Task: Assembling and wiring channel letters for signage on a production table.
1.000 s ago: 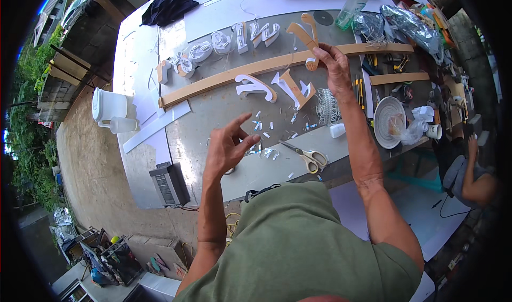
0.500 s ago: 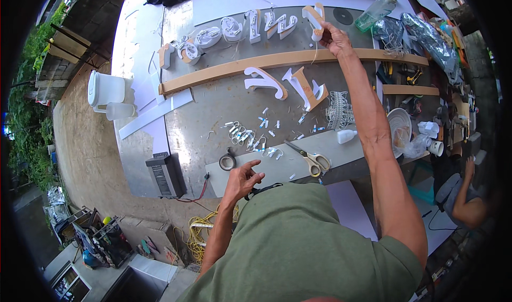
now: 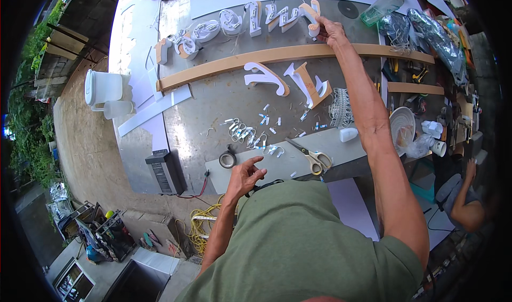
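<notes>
My right hand (image 3: 333, 31) reaches to the far side of the metal table and grips a white and tan channel letter (image 3: 310, 18) between thumb and fingers. That letter stands at the right end of a row, close beside another channel letter (image 3: 282, 18). Near the table's front edge hovers my left hand (image 3: 246, 178), holding nothing, its index finger stretched out and the fingers apart. Just beyond it are a roll of black tape (image 3: 228, 159) and a pile of small LED modules on white wire (image 3: 242, 134). Scissors (image 3: 314, 160) lie to its right.
A long tan strip (image 3: 240, 67) crosses the table between the row and two other channel letters (image 3: 266, 78). A power supply box (image 3: 164, 173) sits at the front left, a white container (image 3: 103, 87) at the left edge. A spray bottle (image 3: 384, 6) stands far right; another person (image 3: 464, 198) is at right.
My right hand has shifted the channel letter slightly left, closer to the neighbouring one in the row. The left hand stays nearly in place. The whole view has shifted a little.
</notes>
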The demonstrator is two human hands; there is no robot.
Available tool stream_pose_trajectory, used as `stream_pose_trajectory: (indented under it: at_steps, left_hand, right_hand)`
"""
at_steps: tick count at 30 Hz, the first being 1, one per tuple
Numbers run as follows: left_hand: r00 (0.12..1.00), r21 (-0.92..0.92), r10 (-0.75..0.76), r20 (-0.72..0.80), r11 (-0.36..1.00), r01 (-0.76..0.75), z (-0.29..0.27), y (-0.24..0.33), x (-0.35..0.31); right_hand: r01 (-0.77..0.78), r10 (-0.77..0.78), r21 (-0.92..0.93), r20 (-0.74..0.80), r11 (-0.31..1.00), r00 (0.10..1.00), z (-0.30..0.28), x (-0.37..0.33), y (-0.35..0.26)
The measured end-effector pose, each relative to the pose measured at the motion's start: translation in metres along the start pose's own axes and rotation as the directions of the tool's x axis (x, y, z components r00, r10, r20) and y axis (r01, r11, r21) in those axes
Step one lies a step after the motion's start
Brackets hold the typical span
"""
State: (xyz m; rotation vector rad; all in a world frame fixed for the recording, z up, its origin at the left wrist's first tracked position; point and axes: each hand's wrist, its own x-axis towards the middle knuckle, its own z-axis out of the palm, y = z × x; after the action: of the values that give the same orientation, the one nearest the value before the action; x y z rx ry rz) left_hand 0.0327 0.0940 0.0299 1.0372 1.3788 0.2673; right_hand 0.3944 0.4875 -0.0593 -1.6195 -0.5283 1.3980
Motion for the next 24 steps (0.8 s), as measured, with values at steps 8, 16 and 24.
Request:
stream_pose_trajectory:
  at_steps: [8, 16, 24]
  left_hand:
    - [1.0, 0.074, 0.023, 0.008, 0.997, -0.024, 0.001, 0.0, 0.008]
    - [0.997, -0.004, 0.039, -0.062, 0.999, -0.04, 0.004, -0.022, -0.009]
    - [1.0, 0.069, 0.0, -0.002, 0.998, 0.0, 0.001, -0.022, -0.021]
  right_hand:
    - [0.139, -0.199, -0.467, -0.083, 0.873, 0.976, -0.037, 0.043, 0.026]
    - [0.456, -0.469, -0.207, -0.015, 0.865, 0.883, -0.02, -0.114, 0.016]
    - [0.59, -0.734, 0.639, 0.67, 0.494, -0.111, -0.054, -0.373, -0.097]
